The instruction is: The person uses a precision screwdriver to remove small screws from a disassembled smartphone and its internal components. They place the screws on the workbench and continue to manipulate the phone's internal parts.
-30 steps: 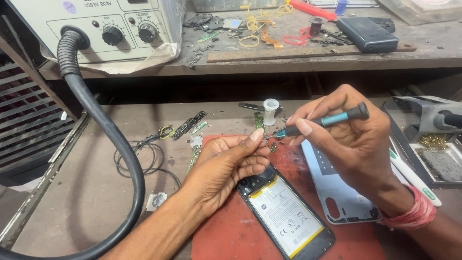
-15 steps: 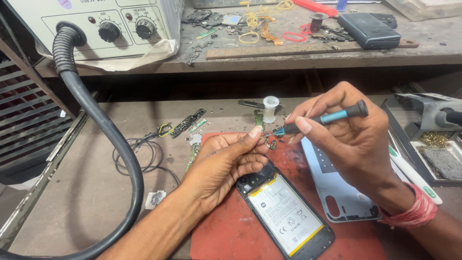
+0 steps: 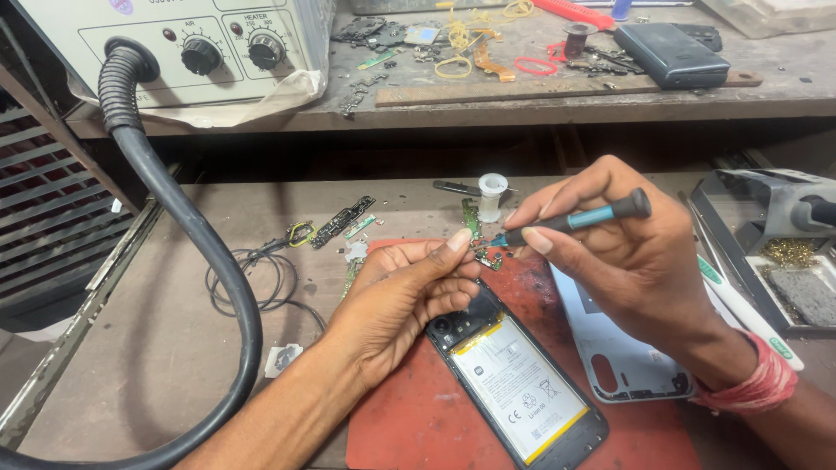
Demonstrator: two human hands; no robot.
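a thick black hose (image 3: 187,226) curves down the left of the tabletop (image 3: 157,348), beside a coil of thin wire (image 3: 252,278). the left hand (image 3: 405,300) rests palm down on the top end of an opened phone (image 3: 518,387), its fingers (image 3: 448,252) loosely together, the index tip touching a small circuit part (image 3: 486,258) on the red mat (image 3: 418,426). the right hand (image 3: 618,252) has its fingers clamped on a teal-handled screwdriver (image 3: 579,218), whose tip meets that part. a white back cover (image 3: 623,361) lies under the right wrist; a grey tool stand (image 3: 775,252) sits at the far right.
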